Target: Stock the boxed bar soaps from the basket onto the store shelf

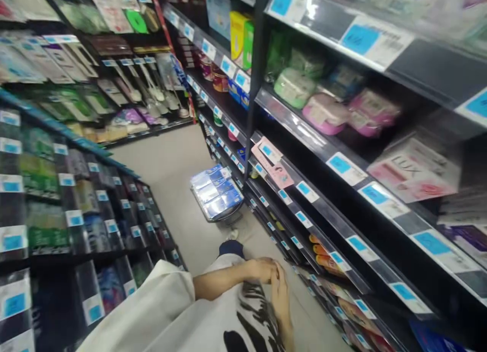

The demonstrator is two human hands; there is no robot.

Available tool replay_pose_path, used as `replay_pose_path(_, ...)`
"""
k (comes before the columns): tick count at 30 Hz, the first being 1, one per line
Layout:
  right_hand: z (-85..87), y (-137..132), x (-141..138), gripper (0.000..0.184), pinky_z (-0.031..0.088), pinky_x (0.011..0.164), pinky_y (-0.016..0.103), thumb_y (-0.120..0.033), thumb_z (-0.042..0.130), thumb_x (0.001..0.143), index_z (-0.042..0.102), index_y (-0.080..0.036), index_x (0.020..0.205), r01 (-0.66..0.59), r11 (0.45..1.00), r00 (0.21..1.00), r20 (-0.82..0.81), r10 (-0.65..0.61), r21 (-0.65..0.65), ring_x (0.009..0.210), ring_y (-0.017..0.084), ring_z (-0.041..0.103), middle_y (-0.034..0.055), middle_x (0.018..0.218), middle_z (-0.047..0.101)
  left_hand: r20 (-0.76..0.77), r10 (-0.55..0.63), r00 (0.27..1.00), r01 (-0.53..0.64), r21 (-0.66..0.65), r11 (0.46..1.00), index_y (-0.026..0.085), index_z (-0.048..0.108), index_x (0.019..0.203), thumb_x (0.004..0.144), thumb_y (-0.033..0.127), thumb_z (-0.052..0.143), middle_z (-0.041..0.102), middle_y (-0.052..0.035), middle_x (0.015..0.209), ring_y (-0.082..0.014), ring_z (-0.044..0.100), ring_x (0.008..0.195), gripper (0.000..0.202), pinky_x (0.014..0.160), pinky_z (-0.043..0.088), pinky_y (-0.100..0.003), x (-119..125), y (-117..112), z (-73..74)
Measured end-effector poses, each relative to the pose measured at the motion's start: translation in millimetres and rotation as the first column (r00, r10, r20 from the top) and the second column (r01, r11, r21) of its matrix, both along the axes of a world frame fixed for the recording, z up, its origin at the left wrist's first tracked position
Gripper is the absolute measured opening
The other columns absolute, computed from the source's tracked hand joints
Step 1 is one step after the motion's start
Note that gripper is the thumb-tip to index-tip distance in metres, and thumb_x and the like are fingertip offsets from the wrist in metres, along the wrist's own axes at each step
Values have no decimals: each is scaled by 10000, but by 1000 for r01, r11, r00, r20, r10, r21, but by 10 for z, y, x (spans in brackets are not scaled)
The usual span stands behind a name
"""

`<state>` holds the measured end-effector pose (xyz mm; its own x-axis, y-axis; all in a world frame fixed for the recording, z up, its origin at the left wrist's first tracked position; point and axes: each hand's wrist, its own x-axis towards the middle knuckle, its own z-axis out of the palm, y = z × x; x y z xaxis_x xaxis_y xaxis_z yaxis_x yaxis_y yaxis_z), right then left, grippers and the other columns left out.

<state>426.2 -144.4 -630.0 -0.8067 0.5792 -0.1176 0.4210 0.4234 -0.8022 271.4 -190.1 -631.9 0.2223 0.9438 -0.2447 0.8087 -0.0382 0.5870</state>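
Head view: the left hand [262, 269] and right hand [280, 291] meet in front of the body, touching at the fingers, above a white shirt [213, 321] with a black print. The right fingers look fairly straight; the left hand is bent inward and blurred, so I cannot tell how far it is spread or whether either one has hold of anything.

Ahead of the hands and to their left, blue packs [216, 189] lie in rows on a low, dark-rimmed carrier [224, 218] standing on the floor [167, 156]. That floor is pale and smooth, running as a narrow aisle away from the hands. Nearer than the carrier, a dark trouser leg [231, 248] shows below the shirt.

Right of the hands rises a tall dark shelf [294, 128], its edges lined with blue-and-white price tags. Orange packs [323, 255] sit on a low level just beyond the right hand; farther right and higher are pink packs [326, 112] and a LUX box [414, 167]. Left of the hands, another shelf [79, 132] has a teal top edge. Far ahead and left, a rack [148, 133] displays long-handled utensils [152, 83].
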Motion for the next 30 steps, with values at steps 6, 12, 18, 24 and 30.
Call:
replay_pose_path(6,-582,-424,209,548,557,1107,531,-578,472,969,675,-209,1318,80,988,987,149,-60,-128,1293,329,676,169,1368,711,-117,80,990,-95,-130,987,157,700,1247,907,234,633,732,-187,1209,-359,688,1127,355,901,554,-459,-666,-676,-59)
replay_pose_path(12,-795,-362,-129,547,561,1082,594,-553,527,898,695,-161,1241,25,1000,984,177,-25,2,1209,377,715,200,1268,753,-172,197,965,-224,-151,963,155,620,1357,977,296,544,706,-180,1250,-347,667,1184,412,962,546,-460,-1482,-1234,107)
replay_pose_path(18,-631,-622,-1333,559,567,1070,558,-495,523,918,611,-132,1334,44,995,990,132,-56,91,1178,330,727,211,1291,734,-173,325,930,-363,-283,887,159,633,1343,969,275,562,686,-190,1316,-335,653,1240,398,1039,516,-455,-2183,-2387,-5)
replay_pose_path(24,-372,-1281,-2393,504,536,1125,526,-377,542,939,593,-171,1397,-284,953,952,146,267,104,1253,287,683,157,1338,709,-263,549,794,-600,-490,633,108,639,1335,941,235,550,687,-243,1317,-369,655,1255,423,994,526,-449,-2715,-3737,-404)
replay_pose_path(30,-156,-1275,-2723,521,484,1177,525,-346,512,954,558,-192,1449,-409,902,890,277,361,139,1324,282,624,140,1383,674,-257,739,623,-704,-595,386,160,573,1434,1017,187,410,707,-132,1356,-193,669,1265,448,969,489,-243,-2717,-4515,-861)
